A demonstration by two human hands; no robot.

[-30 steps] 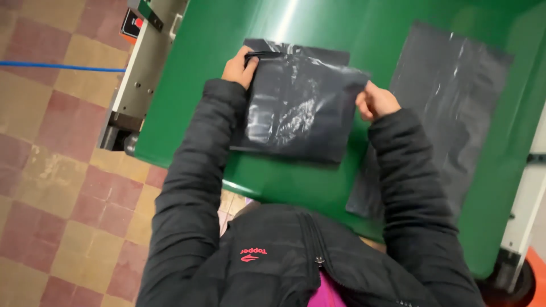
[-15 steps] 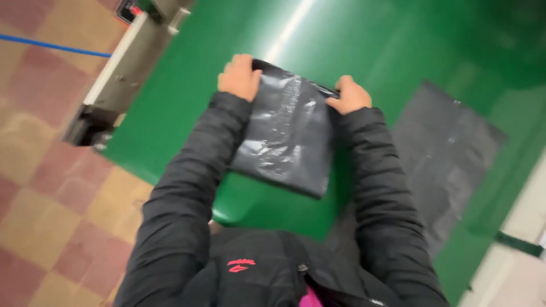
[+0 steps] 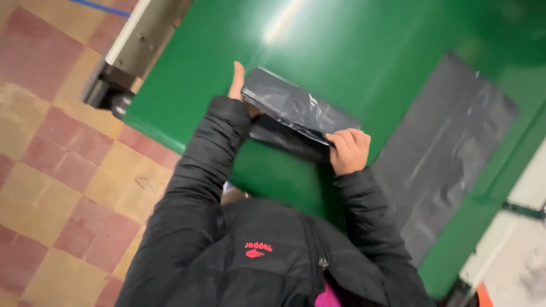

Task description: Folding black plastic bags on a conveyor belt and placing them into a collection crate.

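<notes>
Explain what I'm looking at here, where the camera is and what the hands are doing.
There is no machine here. The camera sits on a person's head and looks down, so you see their black jacket and both arms from above. In front of them is a green table on a checked tile floor. The left hand and right hand each hold one end of a dark plastic bag, folded into a narrow strip. A second bag lies flat on the table to the right, untouched.

glossy crinkled plastic bag [image 3: 296, 108], smooth shiny green table [image 3: 227, 74], matt floor tiles [image 3: 51, 165]
</notes>
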